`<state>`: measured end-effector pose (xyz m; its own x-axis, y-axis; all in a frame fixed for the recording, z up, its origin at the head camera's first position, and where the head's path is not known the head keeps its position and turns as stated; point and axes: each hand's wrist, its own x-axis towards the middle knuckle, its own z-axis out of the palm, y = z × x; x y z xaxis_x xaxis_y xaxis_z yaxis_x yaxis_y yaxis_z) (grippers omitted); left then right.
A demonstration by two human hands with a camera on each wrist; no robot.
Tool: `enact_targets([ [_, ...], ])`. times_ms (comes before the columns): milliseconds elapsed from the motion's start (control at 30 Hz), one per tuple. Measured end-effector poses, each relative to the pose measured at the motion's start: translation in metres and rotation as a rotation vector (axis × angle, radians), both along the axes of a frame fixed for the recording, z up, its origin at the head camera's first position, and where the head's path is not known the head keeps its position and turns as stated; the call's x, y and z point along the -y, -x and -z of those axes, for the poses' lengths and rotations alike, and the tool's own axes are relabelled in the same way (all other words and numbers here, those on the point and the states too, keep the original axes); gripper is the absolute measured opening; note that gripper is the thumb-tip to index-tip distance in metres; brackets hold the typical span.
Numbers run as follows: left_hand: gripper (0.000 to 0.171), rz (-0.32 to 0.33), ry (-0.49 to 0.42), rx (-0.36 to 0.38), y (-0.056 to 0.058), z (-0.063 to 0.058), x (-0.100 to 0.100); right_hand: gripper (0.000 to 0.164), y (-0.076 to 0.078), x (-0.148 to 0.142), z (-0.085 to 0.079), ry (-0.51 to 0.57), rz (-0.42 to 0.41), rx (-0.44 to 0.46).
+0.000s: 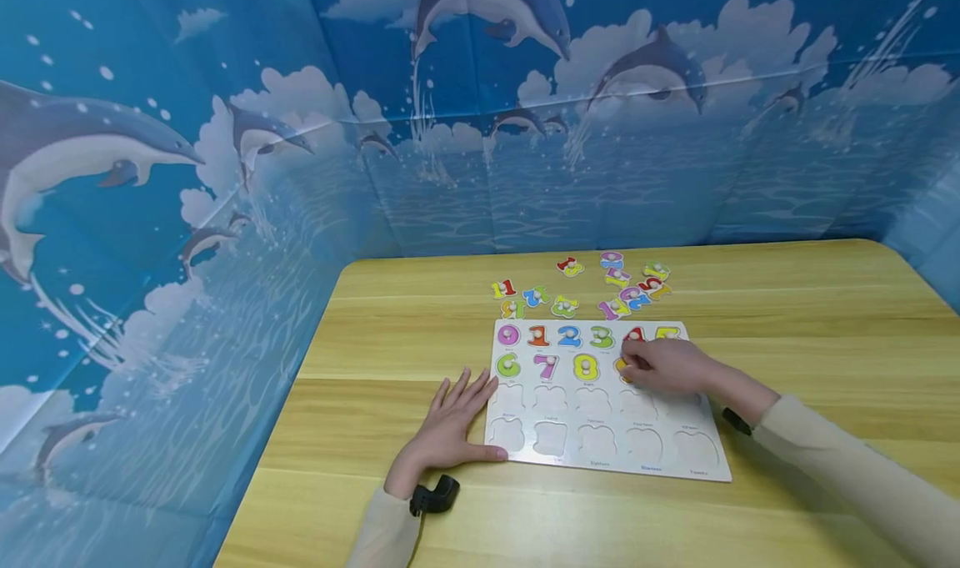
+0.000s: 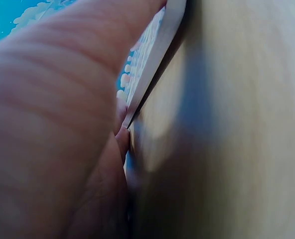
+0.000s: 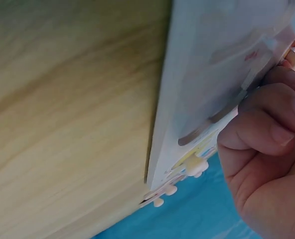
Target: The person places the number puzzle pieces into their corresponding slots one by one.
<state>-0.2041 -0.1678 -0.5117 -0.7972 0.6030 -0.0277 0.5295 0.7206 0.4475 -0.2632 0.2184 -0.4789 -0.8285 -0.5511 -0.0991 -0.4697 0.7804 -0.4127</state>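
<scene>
A white number puzzle board (image 1: 558, 393) lies on the table, its upper slots filled with knobbed number pieces and its lower two rows showing bare recesses. My left hand (image 1: 450, 426) rests flat with fingers spread at the board's left edge, thumb over the near left corner. Over the second row, right of the yellow eight (image 1: 586, 368), my right hand (image 1: 667, 365) pinches the knob of a yellow-orange number piece (image 1: 622, 369), mostly covered by the fingers. Its curled fingers (image 3: 257, 134) show in the right wrist view, close over the board.
Beyond the board's far edge lie several loose number pieces, among them a yellow-and-red eleven (image 1: 503, 289) and a green-and-yellow piece (image 1: 564, 306). Some overlap at the right of this group. A dolphin-print cloth (image 1: 480, 193) hangs behind the wooden table (image 1: 360, 334).
</scene>
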Motion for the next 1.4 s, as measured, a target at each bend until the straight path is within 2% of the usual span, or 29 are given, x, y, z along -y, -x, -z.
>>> enact_targets([
  [467, 0.104, -0.013, -0.003, 0.010, -0.003, 0.002, 0.002, 0.023, -0.004, 0.005, -0.002, -0.013, 0.040, 0.027],
  [867, 0.104, 0.007, -0.043, -0.017, -0.001, 0.005, 0.002, 0.027, -0.002, 0.005, -0.008, -0.063, 0.027, 0.058],
  [1033, 0.104, -0.008, -0.012, 0.003, -0.001, 0.001, 0.001, 0.029, 0.001, 0.006, -0.009, -0.091, 0.011, 0.055],
  [1100, 0.104, -0.013, -0.010, 0.000, -0.001, 0.003, 0.001, 0.029, 0.002, 0.006, -0.012, -0.106, -0.004, 0.055],
  [1267, 0.104, -0.005, -0.012, -0.007, 0.001, 0.005, 0.001, 0.036, 0.015, 0.005, -0.024, -0.125, -0.012, 0.119],
  [1400, 0.104, -0.011, 0.009, 0.007, 0.000, 0.002, 0.000, 0.036, 0.042, -0.001, -0.031, -0.047, 0.024, 0.144],
])
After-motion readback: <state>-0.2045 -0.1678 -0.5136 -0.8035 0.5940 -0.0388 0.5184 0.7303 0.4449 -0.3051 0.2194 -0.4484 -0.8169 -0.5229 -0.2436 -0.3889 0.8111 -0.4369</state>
